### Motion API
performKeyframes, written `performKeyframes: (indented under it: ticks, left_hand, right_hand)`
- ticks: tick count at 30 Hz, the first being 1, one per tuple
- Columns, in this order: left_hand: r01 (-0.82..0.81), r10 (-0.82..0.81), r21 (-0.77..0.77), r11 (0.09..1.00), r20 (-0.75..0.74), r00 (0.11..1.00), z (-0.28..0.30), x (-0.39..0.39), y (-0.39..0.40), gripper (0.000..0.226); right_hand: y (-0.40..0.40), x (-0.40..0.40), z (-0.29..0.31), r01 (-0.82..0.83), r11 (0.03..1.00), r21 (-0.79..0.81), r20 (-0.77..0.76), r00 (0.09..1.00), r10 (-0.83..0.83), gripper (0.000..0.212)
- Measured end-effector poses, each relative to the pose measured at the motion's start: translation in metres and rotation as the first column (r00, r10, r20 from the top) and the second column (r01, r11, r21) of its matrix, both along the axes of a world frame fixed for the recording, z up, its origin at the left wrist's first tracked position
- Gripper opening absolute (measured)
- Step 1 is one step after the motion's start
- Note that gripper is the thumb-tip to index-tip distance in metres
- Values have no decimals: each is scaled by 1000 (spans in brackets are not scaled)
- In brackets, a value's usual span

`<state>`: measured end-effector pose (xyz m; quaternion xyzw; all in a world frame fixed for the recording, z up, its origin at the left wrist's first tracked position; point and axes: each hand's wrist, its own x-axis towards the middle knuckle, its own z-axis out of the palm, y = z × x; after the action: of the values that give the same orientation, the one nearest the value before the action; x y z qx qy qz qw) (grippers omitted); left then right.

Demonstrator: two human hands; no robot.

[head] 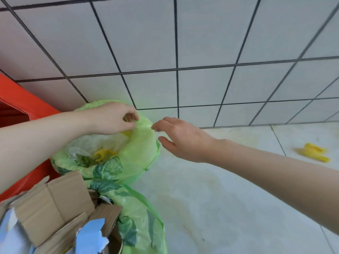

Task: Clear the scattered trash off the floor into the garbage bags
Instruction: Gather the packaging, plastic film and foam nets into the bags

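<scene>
A light green garbage bag (139, 154) printed with leaves stands by the tiled wall, its mouth held up. White plastic and yellow scraps (102, 154) lie inside it. My left hand (111, 119) pinches the bag's far rim. My right hand (181, 138) reaches in from the right, its fingertips touching the same rim, fingers spread. A second green bag (141, 222) in the near foreground holds torn cardboard (55, 204) and blue paper (91, 237). Yellow trash (314, 153) lies on the floor at the right.
A red plastic piece of furniture (20, 99) stands at the left against the white tiled wall (201, 43). The pale floor (220, 208) to the right of the bags is stained.
</scene>
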<state>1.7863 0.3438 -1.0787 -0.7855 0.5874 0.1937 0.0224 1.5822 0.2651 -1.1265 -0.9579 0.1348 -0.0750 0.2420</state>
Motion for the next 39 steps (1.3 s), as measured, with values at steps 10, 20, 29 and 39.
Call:
performKeyframes:
  ticks: [10,20,29,39]
  left_hand:
    - [173,-190,-134,976,-125,974,-14,-157,-63,13]
    - [315,-326,-89,945,-323,888,-76,-325,-94,17]
    - [502,-481,2,865,-278,831,-134,-411,-123,25]
    - [714,-740,202,671,257,622,-170,-474,-213,71]
  right_hand:
    - [-23,-200,-34,398,911,107,-88,917,-390,31]
    - [-12,-386,-82,748,651,131,-169,664,-729,21]
    - [-9,-496,-125,881,472,-26,-388,426,-818,31]
    - [-38,-585,-161,942,215,-259,-552,38,-833,70]
